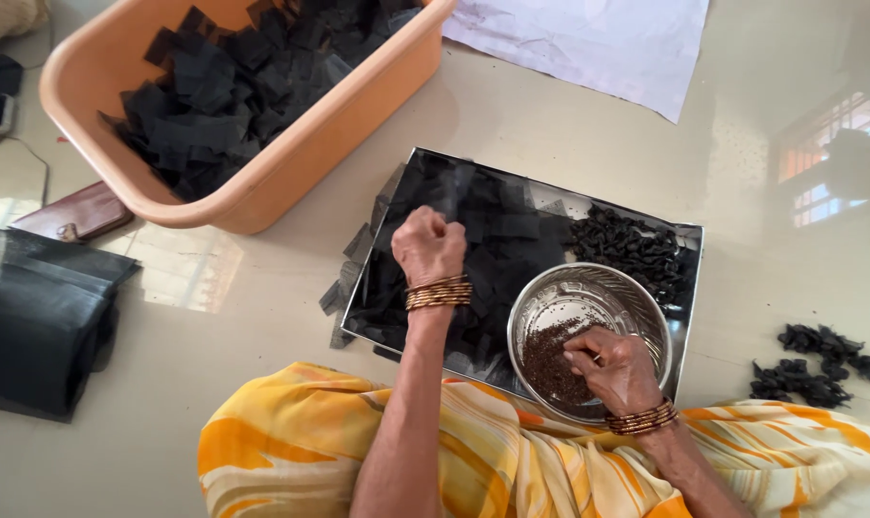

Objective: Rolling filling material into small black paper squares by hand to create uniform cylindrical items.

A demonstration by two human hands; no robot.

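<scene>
A steel tray (689,235) on the floor holds a spread of black mesh squares (497,230) and a heap of small tied black bundles (627,247). My left hand (427,245) rests over the squares with fingers curled; whether it grips one I cannot tell. A round steel bowl (560,293) stands on the tray's near right part with dark brown seeds (545,364) in it. My right hand (615,366) is inside the bowl, fingertips pinched in the seeds. Gold bangles are on both wrists.
A peach plastic tub (291,158) full of black squares stands at the upper left. Folded black mesh (42,317) and a brown wallet (75,213) lie at left. More tied bundles (819,364) lie at right, white paper (588,38) at the top. My yellow garment (512,451) covers my lap.
</scene>
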